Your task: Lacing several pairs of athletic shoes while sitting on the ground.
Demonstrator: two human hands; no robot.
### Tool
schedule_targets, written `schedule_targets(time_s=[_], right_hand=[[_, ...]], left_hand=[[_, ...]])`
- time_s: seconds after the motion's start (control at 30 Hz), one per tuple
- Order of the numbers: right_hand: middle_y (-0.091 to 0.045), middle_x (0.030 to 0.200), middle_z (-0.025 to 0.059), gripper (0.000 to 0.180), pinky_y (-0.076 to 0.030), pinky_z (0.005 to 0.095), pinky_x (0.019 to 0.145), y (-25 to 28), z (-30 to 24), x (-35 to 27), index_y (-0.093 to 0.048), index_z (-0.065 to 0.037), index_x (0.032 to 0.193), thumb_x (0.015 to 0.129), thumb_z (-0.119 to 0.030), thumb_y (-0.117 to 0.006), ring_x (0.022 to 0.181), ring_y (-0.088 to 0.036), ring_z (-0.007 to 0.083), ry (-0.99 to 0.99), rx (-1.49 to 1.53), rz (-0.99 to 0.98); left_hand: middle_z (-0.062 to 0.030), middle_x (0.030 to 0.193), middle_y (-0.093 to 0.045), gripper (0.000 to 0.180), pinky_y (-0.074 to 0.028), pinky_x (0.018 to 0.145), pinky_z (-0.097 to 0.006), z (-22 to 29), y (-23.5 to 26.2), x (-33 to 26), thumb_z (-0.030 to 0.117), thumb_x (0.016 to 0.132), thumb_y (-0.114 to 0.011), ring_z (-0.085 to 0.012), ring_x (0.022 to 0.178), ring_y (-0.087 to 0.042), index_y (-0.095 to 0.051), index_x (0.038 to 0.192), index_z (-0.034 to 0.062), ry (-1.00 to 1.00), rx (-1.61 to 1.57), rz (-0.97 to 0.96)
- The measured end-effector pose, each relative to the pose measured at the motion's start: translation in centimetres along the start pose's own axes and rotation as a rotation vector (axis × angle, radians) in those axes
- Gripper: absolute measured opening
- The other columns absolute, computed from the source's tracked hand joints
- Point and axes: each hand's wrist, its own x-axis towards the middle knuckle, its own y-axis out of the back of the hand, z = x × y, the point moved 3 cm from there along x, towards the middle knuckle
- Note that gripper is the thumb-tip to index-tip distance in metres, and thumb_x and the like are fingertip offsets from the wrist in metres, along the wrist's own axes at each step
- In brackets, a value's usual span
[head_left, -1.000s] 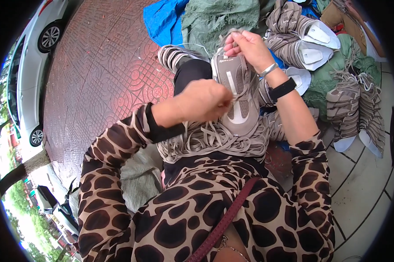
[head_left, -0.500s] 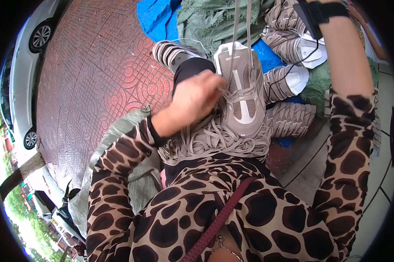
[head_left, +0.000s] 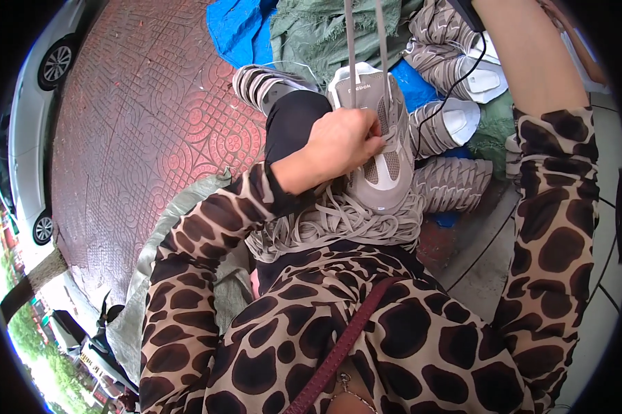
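Note:
On my lap a taupe sneaker upper (head_left: 383, 181) with a white tongue lining lies over a heap of loose flat shoelaces (head_left: 311, 224). My left hand (head_left: 345, 141) is closed over the middle of the upper, thumb and forefinger pinched at its lacing. The small stretch of lace in the pinch is mostly covered by the fingers. Two long ends of the shoelace (head_left: 383, 41) run taut upward from the upper and leave the top of the picture. My right forearm reaches up past the top edge, so that hand is out of sight.
Stacks of similar sneaker uppers (head_left: 454, 185) lie to the right, with more at the far right and one stack (head_left: 256, 90) beyond my left knee. Green woven sacking (head_left: 304, 34) and a blue sheet (head_left: 238, 31) spread ahead. A dark cord (head_left: 463, 79) hangs from my right wrist. A silver car stands left.
My left hand has moved right, from the upper's left side onto its lacing, with its fingers now closed. My right arm has risen, taking the wrist device nearly out of the picture.

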Motion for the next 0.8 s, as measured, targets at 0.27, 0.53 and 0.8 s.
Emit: schedule_targets(time_s=[0.27, 0.53, 0.8], right_hand=[[-0.065, 0.091, 0.0103, 0.026, -0.040, 0.0204, 0.047, -1.2, 0.4, -2.8, -0.054, -0.003, 0.095, 0.100, -0.023, -0.038, 0.060, -0.048, 0.0093, -0.025, 0.087, 0.016], [-0.064, 0.090, 0.0096, 0.025, -0.040, 0.0216, 0.049, -1.2, 0.2, -5.0, -0.055, -0.003, 0.094, 0.099, -0.021, -0.038, 0.061, -0.047, 0.0099, 0.017, 0.094, -0.001], [-0.064, 0.089, 0.0093, 0.026, -0.043, 0.0230, 0.052, -1.0, 0.0, -6.1, -0.056, -0.003, 0.094, 0.099, -0.023, -0.039, 0.063, -0.049, 0.0106, 0.008, 0.150, -0.016]], left_hand=[[-0.0144, 0.077, -0.064, 0.017, -0.050, 0.067, -0.041, 0.9, -0.4, 1.4, 0.022, 0.078, -0.063, -0.0326, 0.077, -0.063, -0.062, 0.085, 0.0062, -0.007, 0.139, -0.119], [-0.0155, 0.075, -0.060, 0.017, -0.049, 0.067, -0.042, 2.5, 0.1, -0.5, 0.008, 0.079, -0.057, -0.0347, 0.077, -0.062, -0.051, 0.094, 0.0034, -0.483, 0.302, 0.018], [-0.0123, 0.073, -0.061, 0.021, -0.049, 0.063, -0.037, 1.0, 0.0, 0.4, 0.003, 0.073, -0.062, -0.0317, 0.073, -0.062, -0.055, 0.092, 0.0057, -0.312, -0.244, -0.006]])
